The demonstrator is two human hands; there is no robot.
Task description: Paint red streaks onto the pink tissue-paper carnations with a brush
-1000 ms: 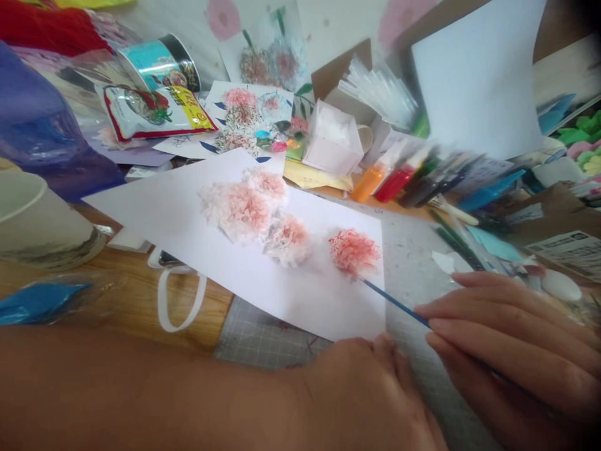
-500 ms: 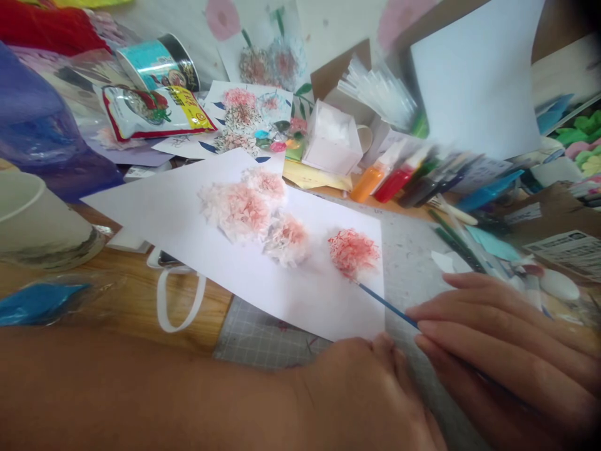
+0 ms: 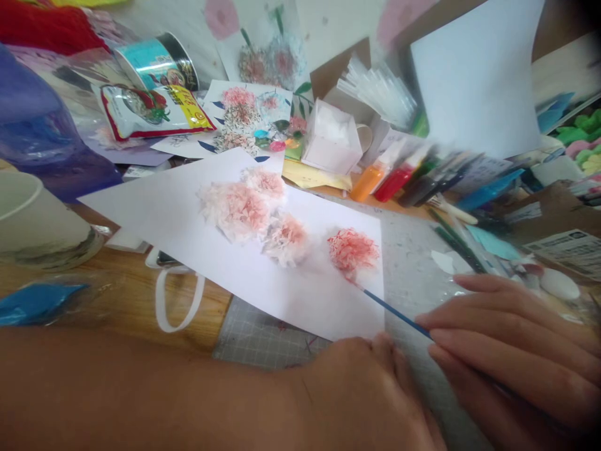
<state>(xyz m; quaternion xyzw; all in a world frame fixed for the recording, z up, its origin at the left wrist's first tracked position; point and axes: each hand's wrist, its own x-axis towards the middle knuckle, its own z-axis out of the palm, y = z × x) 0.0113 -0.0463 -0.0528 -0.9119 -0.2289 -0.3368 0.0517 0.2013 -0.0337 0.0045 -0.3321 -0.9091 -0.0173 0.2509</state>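
Observation:
A thin blue paintbrush (image 3: 397, 313) is pinched in my right hand (image 3: 511, 351), its reddish tip touching or just off the lower edge of a red-pink ruffled flower (image 3: 353, 249). That flower lies on a white sheet of paper (image 3: 300, 307), near its right edge. Several paler pink and white ruffled flowers (image 3: 241, 210) are grouped on the same sheet to the left. My left hand (image 3: 370, 388) rests at the sheet's near right corner, with its forearm across the bottom of the view. Its fingers are curled, and what they hold, if anything, is hidden.
Under the paper is a grey cutting mat (image 3: 263, 338) on a wooden table. A paper cup (image 3: 40, 219) and blue packet (image 3: 37, 304) stand left. Behind are a food packet (image 3: 154, 113), a white box (image 3: 331, 134), paint bottles (image 3: 392, 178) and a cardboard box (image 3: 558, 219).
My right hand has drawn the brush slightly right and down, so its tip sits a little farther from the red-pink flower's middle. My left hand and the paper look almost unchanged.

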